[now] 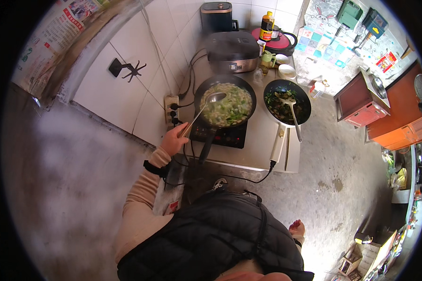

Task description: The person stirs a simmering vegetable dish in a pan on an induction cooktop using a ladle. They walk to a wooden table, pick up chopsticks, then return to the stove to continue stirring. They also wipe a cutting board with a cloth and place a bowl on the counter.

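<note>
My left hand (173,140) grips the handle of a metal ladle (201,111), its bowl over the food in a dark frying pan (254,95). Beans or similar pale pieces and chopped greens (228,110) fill this pan in a light liquid, and steam rises. The pan sits on a black induction cooker (232,135) with red lights showing, its dark handle pointing towards me. My right hand (297,227) hangs low beside my body with loosely curled fingers and nothing visible in it. A white-handled electric pan (277,140) holds cooked dark greens and a pale spatula (294,117).
A rice cooker (233,49) stands behind the frying pan, near a sauce bottle (267,25) and white bowls (287,71). Plugs fill a power strip (171,109) at the tiled wall. A black cord (256,181) hangs off the counter's front edge. Red cabinets (365,114) stand right.
</note>
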### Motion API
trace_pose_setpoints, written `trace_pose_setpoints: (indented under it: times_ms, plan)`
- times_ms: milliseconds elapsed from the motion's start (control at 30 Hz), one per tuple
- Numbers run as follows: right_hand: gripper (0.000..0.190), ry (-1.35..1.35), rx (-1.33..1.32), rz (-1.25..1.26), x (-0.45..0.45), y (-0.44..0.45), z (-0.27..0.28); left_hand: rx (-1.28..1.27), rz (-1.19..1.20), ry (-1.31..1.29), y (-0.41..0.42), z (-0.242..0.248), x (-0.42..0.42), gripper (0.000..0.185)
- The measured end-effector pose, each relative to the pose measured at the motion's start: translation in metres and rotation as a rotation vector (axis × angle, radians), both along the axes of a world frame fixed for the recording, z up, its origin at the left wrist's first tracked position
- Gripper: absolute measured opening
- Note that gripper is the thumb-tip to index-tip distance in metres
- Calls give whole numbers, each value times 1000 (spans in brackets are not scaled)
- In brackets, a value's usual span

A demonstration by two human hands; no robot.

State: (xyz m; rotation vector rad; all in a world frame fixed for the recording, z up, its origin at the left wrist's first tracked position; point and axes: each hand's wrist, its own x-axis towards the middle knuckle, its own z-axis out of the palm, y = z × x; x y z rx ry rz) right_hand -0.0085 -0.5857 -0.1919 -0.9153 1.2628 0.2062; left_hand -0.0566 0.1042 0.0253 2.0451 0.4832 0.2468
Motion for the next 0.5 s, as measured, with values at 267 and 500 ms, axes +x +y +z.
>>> trace_pose_setpoints:
  times_ms: [267,500]
  plan:
    - [16,-19,25,53,9,4,-8,-401,-107,238,21,41,-20,53]
    - [13,12,-6,68,3,-2,-15,-229,-207,363,22,51,-21,55]
